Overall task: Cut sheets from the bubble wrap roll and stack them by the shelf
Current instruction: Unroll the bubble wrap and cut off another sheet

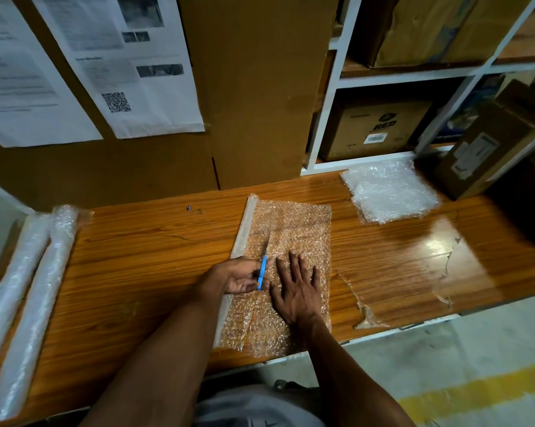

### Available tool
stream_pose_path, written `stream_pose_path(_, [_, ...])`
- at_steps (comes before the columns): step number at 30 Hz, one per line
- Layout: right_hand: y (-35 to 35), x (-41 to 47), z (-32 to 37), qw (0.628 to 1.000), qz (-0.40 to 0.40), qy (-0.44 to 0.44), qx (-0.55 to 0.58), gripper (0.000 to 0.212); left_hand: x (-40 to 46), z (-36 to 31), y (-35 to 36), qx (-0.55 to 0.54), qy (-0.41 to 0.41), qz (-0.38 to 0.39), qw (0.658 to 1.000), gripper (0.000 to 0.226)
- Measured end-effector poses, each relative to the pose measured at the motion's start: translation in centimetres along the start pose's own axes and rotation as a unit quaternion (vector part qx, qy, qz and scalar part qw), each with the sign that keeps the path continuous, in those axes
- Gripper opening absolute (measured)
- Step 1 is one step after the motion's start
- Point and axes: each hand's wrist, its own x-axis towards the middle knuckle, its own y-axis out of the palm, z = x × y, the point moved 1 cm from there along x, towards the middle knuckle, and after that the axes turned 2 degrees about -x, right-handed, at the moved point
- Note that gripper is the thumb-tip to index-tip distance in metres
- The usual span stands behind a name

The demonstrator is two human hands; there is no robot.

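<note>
The right hand [297, 291] lies spread flat on the unrolled bubble wrap [284, 260] at the table's [143, 266] front edge, pinning it taut, so the left hand [238, 277], pinching a blue-handled cutter [262, 271], can slice cleanly. Cut sheets [389, 192] sit stacked against the shelf [330, 118].

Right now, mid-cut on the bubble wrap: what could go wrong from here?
1. The right hand presses flat on the bubble wrap sheet right beside the cut line; if the blue cutter in the left hand slips sideways, it could nick those fingers.
2. The blade runs directly over the wooden table, so it may score the surface.
3. The wrap may bunch ahead of the blade, leaving a ragged edge, unlike the cut stack by the shelf.
</note>
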Motion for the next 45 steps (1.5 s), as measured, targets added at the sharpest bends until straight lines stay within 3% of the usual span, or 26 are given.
stream_pose_path(4, [-0.2,-0.1,0.0,1.0,0.001,0.001,0.001,0.073,0.9,-0.1,0.1,-0.015,0.015,-0.019,1.0,0.03])
stream_pose_path(11, [0.0,-0.2,-0.1,1.0,-0.001,0.002,0.0,0.074,1.4,0.3,-0.3,-0.049,0.021,-0.022,0.998,0.018])
stream_pose_path(20, [-0.3,-0.1,0.1,1.0,0.01,0.019,-0.01,0.086,1.1,-1.3,-0.5,-0.016,-0.039,0.037,0.998,0.048])
stream_pose_path(25, [-0.4,-0.1,0.1,1.0,0.016,0.017,-0.013,0.086,1.4,-2.3,-0.3,-0.018,-0.007,0.015,1.0,0.05])
stream_pose_path(32, [-0.3,0.0,0.0,1.0,0.015,0.018,-0.015,0.085,2.4,-2.9,0.2,-0.027,0.028,-0.043,0.998,0.012])
stream_pose_path(36, [-0.3,0.2,-0.1,1.0,0.016,0.017,-0.015,0.085,2.9,-2.7,-0.1,-0.033,0.029,-0.057,0.997,0.014])
stream_pose_path(41, [-0.4,0.2,-0.1,1.0,0.016,0.017,-0.016,0.085,3.0,-3.0,-0.6,-0.079,-0.007,-0.023,0.997,0.018])
stream_pose_path(45, [-0.5,0.2,-0.2,1.0,0.017,0.015,-0.016,0.085,3.2,-3.5,-1.0,-0.054,-0.036,0.007,0.998,0.018])
